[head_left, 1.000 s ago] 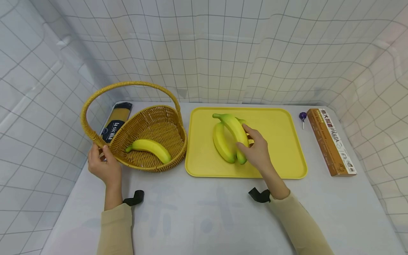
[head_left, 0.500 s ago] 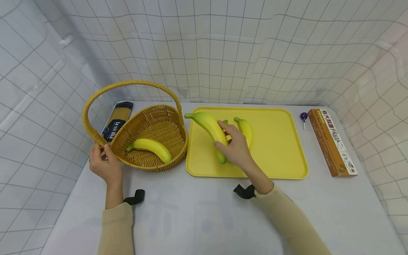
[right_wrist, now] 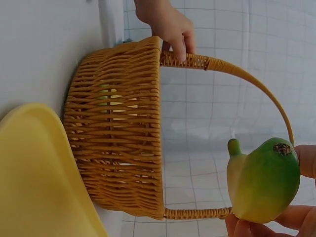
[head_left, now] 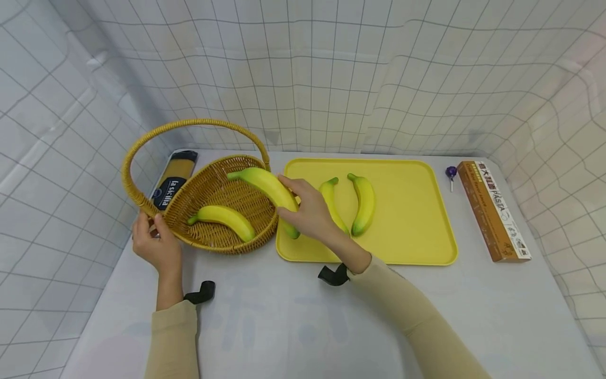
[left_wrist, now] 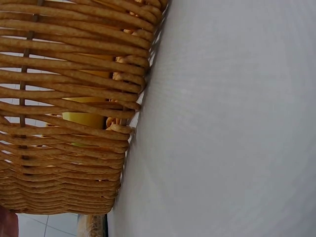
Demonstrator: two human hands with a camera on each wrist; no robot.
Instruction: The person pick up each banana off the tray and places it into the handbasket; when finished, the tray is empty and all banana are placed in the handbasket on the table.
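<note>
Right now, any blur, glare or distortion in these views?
Head view: sharp, evenly lit, soft shadows, but wide-angle bends the grid backdrop. Left wrist view: close on the basket, weave sharp. Right wrist view: banana tip at the frame's corner looks soft; no glare.

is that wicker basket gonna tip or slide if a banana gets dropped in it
The wicker basket probably stays put: the left hand grips its rim near the handle. Alone it looks light, so a push might slide it on the smooth table. Its wide, low body makes tipping unlikely.
</note>
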